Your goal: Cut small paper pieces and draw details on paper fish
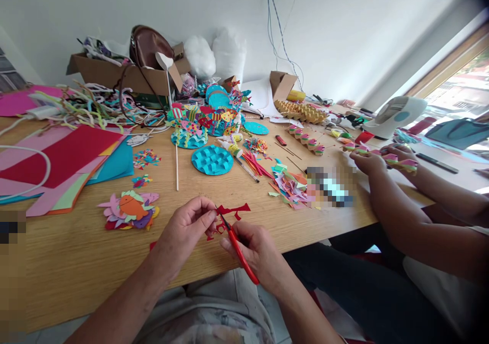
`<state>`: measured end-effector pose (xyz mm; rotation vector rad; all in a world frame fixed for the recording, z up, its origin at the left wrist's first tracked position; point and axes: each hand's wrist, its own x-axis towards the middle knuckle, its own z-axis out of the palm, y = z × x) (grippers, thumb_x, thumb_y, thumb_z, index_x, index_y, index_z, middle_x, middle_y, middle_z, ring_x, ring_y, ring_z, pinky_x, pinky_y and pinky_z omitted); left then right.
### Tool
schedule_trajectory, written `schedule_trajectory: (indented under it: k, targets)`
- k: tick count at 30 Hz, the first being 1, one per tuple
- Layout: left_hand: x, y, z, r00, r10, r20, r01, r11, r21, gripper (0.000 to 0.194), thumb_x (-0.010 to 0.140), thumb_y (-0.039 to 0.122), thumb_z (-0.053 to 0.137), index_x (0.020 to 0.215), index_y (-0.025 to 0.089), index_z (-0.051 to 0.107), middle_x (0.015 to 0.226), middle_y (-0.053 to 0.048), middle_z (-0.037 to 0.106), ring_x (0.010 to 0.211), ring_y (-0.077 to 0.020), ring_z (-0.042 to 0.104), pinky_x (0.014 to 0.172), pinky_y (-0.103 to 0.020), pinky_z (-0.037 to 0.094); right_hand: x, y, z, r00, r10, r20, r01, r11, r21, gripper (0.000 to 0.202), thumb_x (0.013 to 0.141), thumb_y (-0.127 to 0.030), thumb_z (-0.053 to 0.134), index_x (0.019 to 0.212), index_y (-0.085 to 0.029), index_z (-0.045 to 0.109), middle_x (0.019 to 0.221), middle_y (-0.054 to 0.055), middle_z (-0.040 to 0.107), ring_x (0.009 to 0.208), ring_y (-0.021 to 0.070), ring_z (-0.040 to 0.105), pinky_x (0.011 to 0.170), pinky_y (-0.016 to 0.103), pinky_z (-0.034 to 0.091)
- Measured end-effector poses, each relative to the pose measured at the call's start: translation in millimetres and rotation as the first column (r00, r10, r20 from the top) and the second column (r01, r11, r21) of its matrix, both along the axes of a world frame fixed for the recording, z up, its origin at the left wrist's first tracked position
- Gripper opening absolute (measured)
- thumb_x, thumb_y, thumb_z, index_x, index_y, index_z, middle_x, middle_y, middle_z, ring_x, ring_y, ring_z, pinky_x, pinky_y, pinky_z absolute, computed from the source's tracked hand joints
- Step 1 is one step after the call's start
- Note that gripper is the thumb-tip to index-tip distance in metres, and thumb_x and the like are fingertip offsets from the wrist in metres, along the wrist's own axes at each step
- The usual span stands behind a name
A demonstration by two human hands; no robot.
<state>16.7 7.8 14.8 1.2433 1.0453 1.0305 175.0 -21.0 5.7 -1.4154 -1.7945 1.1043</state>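
Note:
Near the table's front edge, my left hand (196, 219) pinches a piece of red paper (234, 209), which sticks out to the right of its fingertips. My right hand (254, 247) is closed around the red-handled scissors (240, 255); their tips point up and left at the paper, close to my left fingers. Whether the blades are apart is too small to tell. Small red scraps (220, 228) show between my hands. To the left lies a pile of colourful paper fish (132, 209) with an orange one on top.
Coloured paper sheets (61, 155) lie at the left. A blue wavy disc (212, 160), paper scraps (292, 186) and a pen (248, 171) are ahead. At the right, another person's hands (369, 162) hold a folded paper strip (403, 165). A cardboard box (110, 74) stands behind.

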Motion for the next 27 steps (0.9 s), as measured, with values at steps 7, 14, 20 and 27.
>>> schedule_trajectory:
  k: [7, 14, 20, 27]
  targets:
    - [1.5, 0.3, 1.2, 0.999, 0.013, 0.047, -0.012, 1.0, -0.021, 0.012, 0.074, 0.029, 0.058, 0.07, 0.018, 0.055, 0.059, 0.003, 0.055, 0.057, -0.0104, 0.049, 0.055, -0.021, 0.04, 0.0, 0.3, -0.8, 1.0, -0.003, -0.029, 0.001, 0.999, -0.05, 0.043, 0.079, -0.052, 0.055, 0.056, -0.019, 0.039, 0.051, -0.006, 0.031, 0.05, 0.0076, 0.027, 0.044, 0.021, 0.021]
    - [4.8, 8.3, 3.4, 0.999, 0.002, 0.052, -0.001, 1.0, -0.029, 0.011, 0.073, 0.027, 0.058, 0.07, 0.017, 0.055, 0.058, 0.004, 0.056, 0.055, -0.0095, 0.05, 0.054, -0.021, 0.04, 3.2, 4.3, -2.7, 1.0, -0.01, -0.01, 0.009, 0.998, -0.055, 0.043, 0.079, -0.055, 0.053, 0.059, -0.019, 0.042, 0.052, -0.006, 0.033, 0.049, 0.0078, 0.029, 0.044, 0.021, 0.022]
    - [4.5, 14.9, 3.1, 1.0, -0.015, 0.026, 0.018, 0.997, -0.08, 0.013, 0.071, 0.029, 0.059, 0.069, 0.017, 0.053, 0.058, 0.003, 0.06, 0.053, -0.0109, 0.054, 0.052, -0.023, 0.042, 21.4, 14.9, 1.0, 0.996, -0.063, 0.058, 0.063, 0.998, -0.003, 0.04, 0.081, -0.051, 0.051, 0.06, -0.019, 0.043, 0.053, -0.005, 0.039, 0.05, 0.0086, 0.033, 0.045, 0.021, 0.024]
    - [9.0, 11.5, 6.2, 0.999, -0.041, 0.028, 0.044, 0.994, -0.105, 0.014, 0.068, 0.029, 0.061, 0.066, 0.017, 0.054, 0.054, 0.003, 0.058, 0.051, -0.01, 0.051, 0.051, -0.022, 0.04, 23.9, 21.2, 14.1, 0.969, -0.22, -0.114, 0.231, 0.968, 0.095, 0.018, 0.075, -0.033, 0.061, 0.075, -0.019, 0.049, 0.069, -0.001, 0.053, 0.064, 0.0127, 0.049, 0.058, 0.024, 0.04]
